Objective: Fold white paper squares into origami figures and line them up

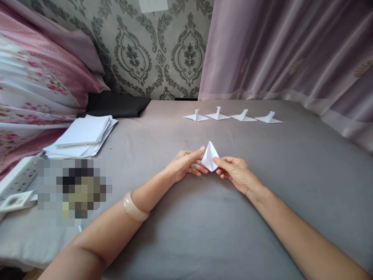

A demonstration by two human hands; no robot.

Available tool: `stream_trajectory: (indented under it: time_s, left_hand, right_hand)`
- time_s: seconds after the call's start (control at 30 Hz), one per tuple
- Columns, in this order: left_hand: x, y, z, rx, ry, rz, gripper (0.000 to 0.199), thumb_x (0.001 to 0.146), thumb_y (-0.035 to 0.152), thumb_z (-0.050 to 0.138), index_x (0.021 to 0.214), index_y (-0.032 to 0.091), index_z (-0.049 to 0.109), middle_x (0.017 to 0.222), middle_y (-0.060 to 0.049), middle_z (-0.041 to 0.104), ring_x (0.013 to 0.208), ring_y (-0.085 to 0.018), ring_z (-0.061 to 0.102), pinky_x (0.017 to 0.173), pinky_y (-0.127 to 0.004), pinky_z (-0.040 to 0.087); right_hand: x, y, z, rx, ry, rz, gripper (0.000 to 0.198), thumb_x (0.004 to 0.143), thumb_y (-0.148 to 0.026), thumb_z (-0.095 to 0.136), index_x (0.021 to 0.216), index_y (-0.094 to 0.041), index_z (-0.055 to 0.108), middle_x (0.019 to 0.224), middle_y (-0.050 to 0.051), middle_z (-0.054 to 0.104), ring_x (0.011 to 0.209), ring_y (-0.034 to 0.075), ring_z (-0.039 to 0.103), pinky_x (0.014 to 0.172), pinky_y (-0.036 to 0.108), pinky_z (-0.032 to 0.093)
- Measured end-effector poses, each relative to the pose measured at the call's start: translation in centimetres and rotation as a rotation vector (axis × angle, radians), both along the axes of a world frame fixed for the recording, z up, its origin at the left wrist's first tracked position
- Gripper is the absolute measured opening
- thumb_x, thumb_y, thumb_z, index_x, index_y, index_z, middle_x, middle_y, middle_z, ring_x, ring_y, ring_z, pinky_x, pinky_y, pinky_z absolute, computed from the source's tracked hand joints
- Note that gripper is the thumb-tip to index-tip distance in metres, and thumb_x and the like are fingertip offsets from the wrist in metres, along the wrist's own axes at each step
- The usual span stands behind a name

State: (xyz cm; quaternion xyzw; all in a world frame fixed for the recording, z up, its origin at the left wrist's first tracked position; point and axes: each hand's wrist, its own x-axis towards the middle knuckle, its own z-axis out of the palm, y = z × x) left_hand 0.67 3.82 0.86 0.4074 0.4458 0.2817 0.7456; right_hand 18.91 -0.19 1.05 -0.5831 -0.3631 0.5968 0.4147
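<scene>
A small folded white paper [209, 157], diamond-shaped with a crease down its middle and a pointed top, is held up over the grey cloth. My right hand [237, 171] pinches its lower right side, thumb on the front face and fingers behind. At the left edge, my left hand [188, 163] holds the paper too, its thumb along the upper edge and its fingers partly hidden behind the lower part. Farther back stand several folded white paper pieces [244, 115] in a row, each with flat side points and an upright middle.
A stack of white paper [83, 132] lies at the left, in front of a folded black cloth [116, 104]. Near the left edge are a white power strip [21, 177] and a blurred-out item [83, 188]. Curtains hang at both sides of the grey-covered surface [210, 225].
</scene>
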Motion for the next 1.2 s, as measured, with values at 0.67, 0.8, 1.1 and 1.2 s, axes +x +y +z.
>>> stream_trajectory:
  time_s: [0.67, 0.8, 1.1, 1.2]
  left_hand:
    - [0.0, -0.2, 0.0, 0.031, -0.008, 0.032, 0.015, 0.071, 0.019, 0.077, 0.077, 0.009, 0.068, 0.058, -0.004, 0.066, 0.051, -0.008, 0.061, 0.049, -0.017, 0.046]
    - [-0.2, -0.1, 0.1, 0.042, -0.009, -0.020, 0.020, 0.070, 0.025, 0.079, 0.078, 0.010, 0.069, 0.055, -0.003, 0.064, 0.048, -0.008, 0.059, 0.042, -0.016, 0.039]
    - [-0.4, 0.2, 0.3, 0.035, -0.058, -0.044, 0.033, 0.073, 0.041, 0.076, 0.074, 0.010, 0.066, 0.055, -0.002, 0.062, 0.042, -0.008, 0.057, 0.037, -0.017, 0.037]
    - [-0.5, 0.4, 0.3, -0.003, -0.086, -0.051, 0.056, 0.078, 0.064, 0.062, 0.082, 0.008, 0.068, 0.070, -0.009, 0.070, 0.047, -0.012, 0.063, 0.037, -0.019, 0.039]
  right_hand:
    - [0.9, 0.0, 0.7, -0.037, 0.171, 0.187, 0.037, 0.073, -0.051, 0.075, 0.077, -0.015, 0.073, 0.073, 0.006, 0.068, 0.066, 0.011, 0.061, 0.058, 0.021, 0.051]
    - [1.1, 0.0, 0.6, -0.040, 0.170, 0.187, 0.029, 0.070, -0.042, 0.080, 0.076, -0.015, 0.073, 0.069, 0.003, 0.065, 0.064, 0.010, 0.059, 0.060, 0.021, 0.050]
    - [1.5, 0.1, 0.1, -0.017, 0.116, 0.171, 0.029, 0.064, -0.041, 0.083, 0.075, -0.015, 0.073, 0.067, 0.000, 0.063, 0.060, 0.007, 0.055, 0.056, 0.019, 0.046]
    - [1.5, 0.2, 0.0, -0.014, 0.084, 0.154, 0.031, 0.062, -0.042, 0.084, 0.074, -0.015, 0.073, 0.066, 0.000, 0.063, 0.059, 0.007, 0.054, 0.054, 0.019, 0.044]
